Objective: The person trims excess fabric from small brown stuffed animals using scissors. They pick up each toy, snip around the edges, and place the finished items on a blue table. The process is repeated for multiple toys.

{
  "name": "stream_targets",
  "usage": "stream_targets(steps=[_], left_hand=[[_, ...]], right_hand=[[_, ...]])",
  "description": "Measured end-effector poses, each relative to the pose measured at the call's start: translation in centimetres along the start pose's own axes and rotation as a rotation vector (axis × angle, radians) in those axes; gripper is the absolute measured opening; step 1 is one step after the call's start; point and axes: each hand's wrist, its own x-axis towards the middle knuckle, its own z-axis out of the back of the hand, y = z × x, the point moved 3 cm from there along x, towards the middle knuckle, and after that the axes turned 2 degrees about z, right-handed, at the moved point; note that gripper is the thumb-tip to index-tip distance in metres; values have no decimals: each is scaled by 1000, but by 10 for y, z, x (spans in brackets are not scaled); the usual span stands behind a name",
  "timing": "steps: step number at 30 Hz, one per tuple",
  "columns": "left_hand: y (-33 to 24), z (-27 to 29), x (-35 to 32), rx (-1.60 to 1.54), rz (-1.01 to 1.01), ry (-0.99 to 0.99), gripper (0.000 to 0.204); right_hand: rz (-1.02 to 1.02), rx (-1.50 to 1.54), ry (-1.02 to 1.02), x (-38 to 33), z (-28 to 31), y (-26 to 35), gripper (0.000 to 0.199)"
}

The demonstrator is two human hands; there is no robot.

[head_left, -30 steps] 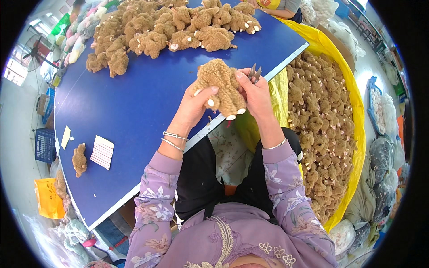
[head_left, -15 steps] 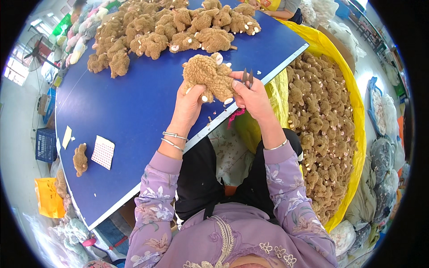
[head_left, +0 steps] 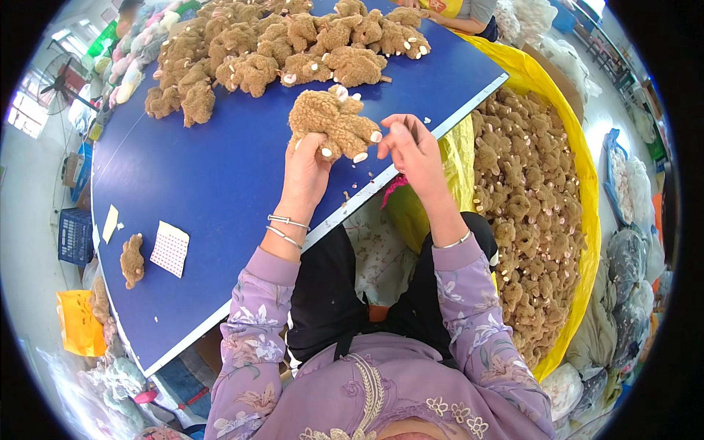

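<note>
A curly brown plush toy [head_left: 319, 121] with white ends on its limbs is held above the blue table by my left hand [head_left: 308, 165], thumb pressed on its near side. Just right of the toy's limbs, my right hand [head_left: 416, 155] is raised with its fingers curled, apart from the plush. The dark pointed snips are mostly hidden within that hand, and their pink cord [head_left: 396, 187] hangs below it.
Many similar plush toys [head_left: 253, 70] lie heaped on the table's [head_left: 220, 176] far side. A large yellow bag [head_left: 590, 242] full of them stands at right. A dotted paper sheet [head_left: 169, 249] and one small plush piece [head_left: 132, 261] lie at left. Another person's arm [head_left: 473, 11] shows beyond.
My right hand has come away from the toy, and the snips' blades no longer point up in view. My left hand has shifted the toy slightly left and turned it.
</note>
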Motion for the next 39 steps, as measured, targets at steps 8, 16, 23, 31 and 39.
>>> stream_targets(steps=[8, 16, 23, 31, 39], left_hand=[[4, 0, -2, 117, -34, 27, 35], [2, 3, 0, 60, -70, -11, 31], [1, 5, 0, 45, -59, -15, 26], [6, 6, 1, 70, -97, -3, 29], [4, 0, -4, 98, -104, 67, 45]], right_hand=[[67, -157, -63, -1, -4, -5, 14], [223, -427, 4, -15, -21, 1, 38], [284, -443, -94, -19, -27, 1, 40], [207, -391, -101, -16, -25, -12, 20], [-263, 409, -65, -9, -13, -16, 20]])
